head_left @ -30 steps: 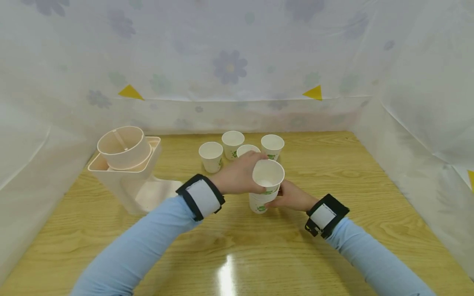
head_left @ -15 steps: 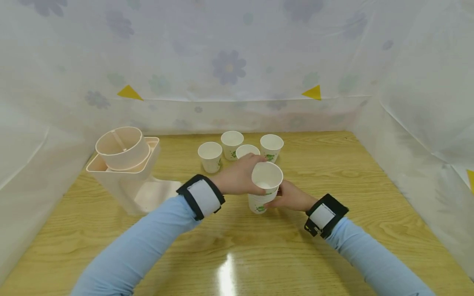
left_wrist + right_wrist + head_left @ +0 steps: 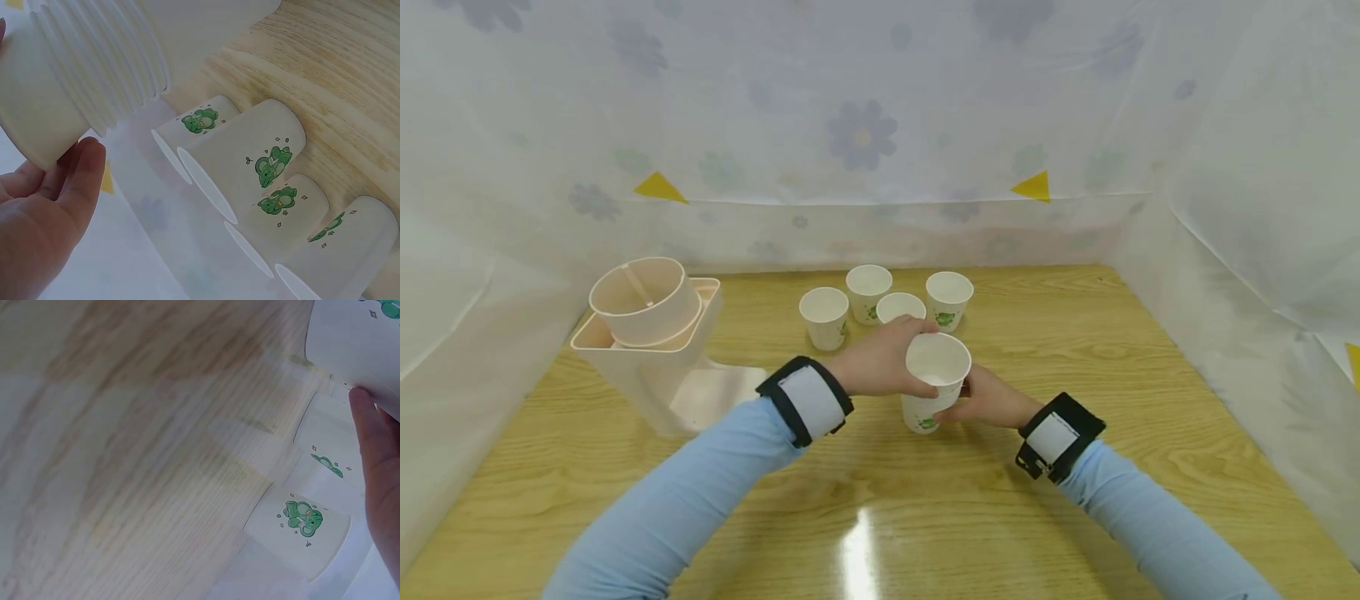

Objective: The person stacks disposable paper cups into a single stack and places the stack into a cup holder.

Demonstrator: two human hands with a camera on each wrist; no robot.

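Fingers point(image 3: 87, 172) of the left hand point(image 3: 880, 360) curl, wide apart from the thumb, round the upper part of a stack of white paper cups point(image 3: 106, 56), whose nested rims form close ridges. Lower down, the right hand point(image 3: 996, 400) grips the same stack from its other side. The stack is held mouth up; whether its base touches the desk point(image 3: 865, 467) cannot be told. Just behind stand four more cups point(image 3: 901, 307), upright and printed in green. Well to their left is a cream container point(image 3: 647, 333) with a round top. A flowered white curtain point(image 3: 775, 100) with yellow triangles point(image 3: 661, 187) hangs behind.
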